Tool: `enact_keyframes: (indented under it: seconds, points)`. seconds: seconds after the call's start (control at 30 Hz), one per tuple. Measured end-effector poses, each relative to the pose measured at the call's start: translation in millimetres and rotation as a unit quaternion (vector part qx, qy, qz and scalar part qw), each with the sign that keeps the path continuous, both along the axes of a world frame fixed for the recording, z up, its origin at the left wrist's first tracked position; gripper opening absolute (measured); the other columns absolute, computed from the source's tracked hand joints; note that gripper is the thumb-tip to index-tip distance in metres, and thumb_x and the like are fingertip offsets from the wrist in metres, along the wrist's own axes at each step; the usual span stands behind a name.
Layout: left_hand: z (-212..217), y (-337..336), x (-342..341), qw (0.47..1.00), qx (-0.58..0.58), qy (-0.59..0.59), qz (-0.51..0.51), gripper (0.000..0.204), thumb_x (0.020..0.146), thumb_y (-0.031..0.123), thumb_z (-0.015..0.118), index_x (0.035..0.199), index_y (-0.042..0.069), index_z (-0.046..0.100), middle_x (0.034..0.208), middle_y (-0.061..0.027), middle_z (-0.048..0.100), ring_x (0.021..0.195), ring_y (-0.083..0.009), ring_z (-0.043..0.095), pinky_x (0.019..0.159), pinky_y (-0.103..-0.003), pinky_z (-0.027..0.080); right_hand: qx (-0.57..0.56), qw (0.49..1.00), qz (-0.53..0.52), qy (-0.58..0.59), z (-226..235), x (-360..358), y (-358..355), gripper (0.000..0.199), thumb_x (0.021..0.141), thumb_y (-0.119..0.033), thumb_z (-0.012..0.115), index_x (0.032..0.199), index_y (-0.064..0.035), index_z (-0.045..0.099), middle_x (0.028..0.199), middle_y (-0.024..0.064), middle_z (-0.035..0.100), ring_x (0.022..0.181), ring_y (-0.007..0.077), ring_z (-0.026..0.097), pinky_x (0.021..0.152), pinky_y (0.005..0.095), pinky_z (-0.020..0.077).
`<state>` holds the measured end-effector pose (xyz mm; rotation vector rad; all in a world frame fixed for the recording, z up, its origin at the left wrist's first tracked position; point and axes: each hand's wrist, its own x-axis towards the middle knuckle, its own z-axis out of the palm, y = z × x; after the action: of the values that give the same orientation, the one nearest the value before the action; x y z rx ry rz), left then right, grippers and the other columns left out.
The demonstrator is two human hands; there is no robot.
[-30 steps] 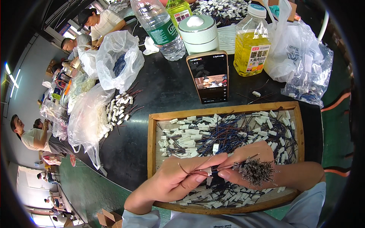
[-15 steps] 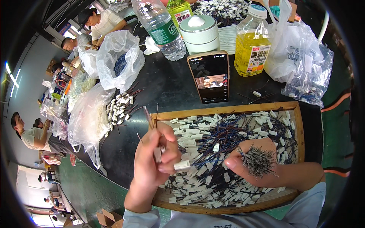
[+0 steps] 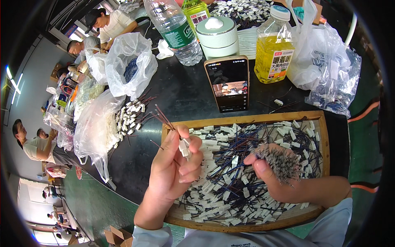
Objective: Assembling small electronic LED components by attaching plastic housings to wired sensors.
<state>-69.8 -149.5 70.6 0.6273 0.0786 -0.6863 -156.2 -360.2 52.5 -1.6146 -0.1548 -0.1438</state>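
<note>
Above the left part of a wooden-framed tray, my left hand is closed on a few wired connectors; their white housings show between the fingers and dark wires stick up past the thumb. My right hand grips a thick bundle of wires, with many silvery ends pointing toward me. Below both hands, loose white connectors with dark blue and brown wires cover much of the tray.
Behind the tray a phone stands upright before a pale green canister. Nearby are a water bottle, a yellow drink bottle and plastic bags. More connectors lie piled at left. Other people sit at far left.
A white connector that hung below my left fingers is no longer there. The wires in that hand now fan out upward. The bundle in my right hand has tilted, and its thumb has shifted.
</note>
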Motion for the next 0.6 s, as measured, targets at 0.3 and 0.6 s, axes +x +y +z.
enact_keyframes:
  seconds: [0.3,0.6]
  points:
    - [2.6,0.7,-20.3,0.956,0.078,-0.244,-0.141,0.036,0.094,0.04,0.044,0.107,0.007,0.037,0.062,0.0002,0.035,0.044,-0.0042,0.026,0.037,-0.019,0.021,-0.039,0.992,0.067,-0.1,-3.1,-4.7,-0.6,0.03,0.078,-0.009,0.069,0.102,-0.0018,0.054,0.08,0.0053,0.064,0.076,0.0104,0.064,0.064,0.0219,0.0485]
    - [9.5,-11.6,-37.4,0.917,0.23,-0.315,-0.079,0.036,0.089,0.04,0.052,0.098,0.009,0.035,0.056,-0.0015,0.039,0.046,-0.0037,0.031,0.04,-0.019,0.022,-0.071,0.986,0.109,-0.105,-0.3,-2.9,-5.9,0.029,0.074,-0.013,0.073,0.096,-0.0025,0.058,0.083,0.0062,0.066,0.068,0.0144,0.065,0.058,0.0243,0.0497]
